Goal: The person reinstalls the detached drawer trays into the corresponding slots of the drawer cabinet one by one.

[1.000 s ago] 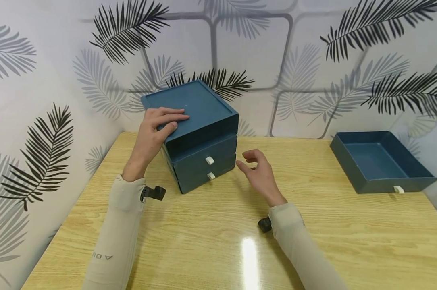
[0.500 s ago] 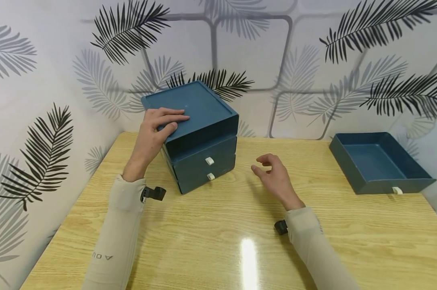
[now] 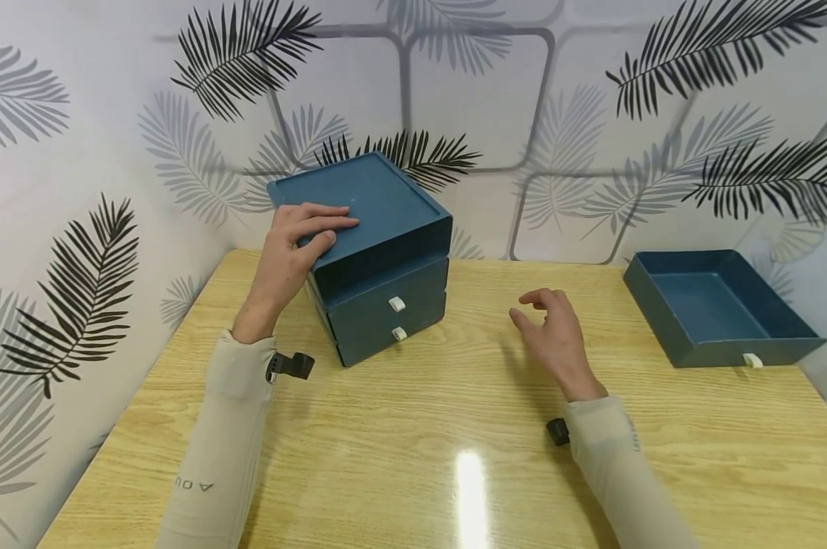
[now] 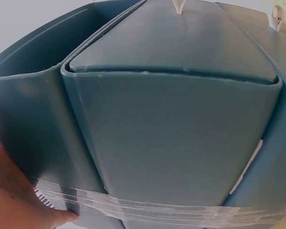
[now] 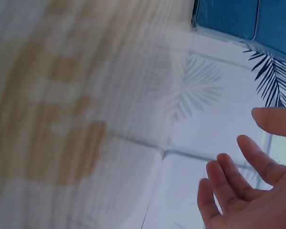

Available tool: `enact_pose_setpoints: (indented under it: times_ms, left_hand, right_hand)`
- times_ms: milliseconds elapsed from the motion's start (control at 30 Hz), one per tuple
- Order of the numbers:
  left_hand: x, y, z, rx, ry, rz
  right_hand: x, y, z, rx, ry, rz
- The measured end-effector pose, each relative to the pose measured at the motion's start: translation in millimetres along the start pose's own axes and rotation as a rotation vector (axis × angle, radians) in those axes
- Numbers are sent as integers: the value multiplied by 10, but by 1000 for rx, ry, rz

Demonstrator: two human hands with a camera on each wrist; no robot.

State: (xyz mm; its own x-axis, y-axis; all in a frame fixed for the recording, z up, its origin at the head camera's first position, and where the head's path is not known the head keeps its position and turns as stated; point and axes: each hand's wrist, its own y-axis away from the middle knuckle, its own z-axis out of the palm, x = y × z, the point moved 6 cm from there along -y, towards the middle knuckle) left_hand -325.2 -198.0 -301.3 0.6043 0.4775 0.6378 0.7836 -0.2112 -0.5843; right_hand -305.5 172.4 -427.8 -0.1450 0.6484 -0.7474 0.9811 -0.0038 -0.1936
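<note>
A dark blue desktop drawer cabinet stands turned at an angle on the table. Two closed drawers with white pull tabs sit below a top slot that has no drawer in it. My left hand rests on the cabinet's top left edge, fingers extended over the top. In the left wrist view, clear tape runs across the cabinet's side, near the thumb. Between the cabinet and a loose blue drawer, my right hand is over the table, fingers loosely bent and holding nothing.
The loose drawer lies at the table's right side, its white tab facing front and nothing inside. A wall with a leaf pattern closes off the back and left of the wooden table. Light glares off the table's front middle.
My right hand has moved away from the cabinet's lower right corner, rightward toward the loose drawer. My left hand and the cabinet have stayed in place.
</note>
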Motion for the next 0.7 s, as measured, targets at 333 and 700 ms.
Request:
enact_pose_setpoints:
  times_ms: [333, 700]
  left_hand:
    - [3, 4, 1, 2, 2, 1]
    - [-23, -2, 0, 3, 6, -12]
  right_hand:
    - [89, 65, -285, 154, 145, 16]
    - [322, 124, -624, 253, 271, 94]
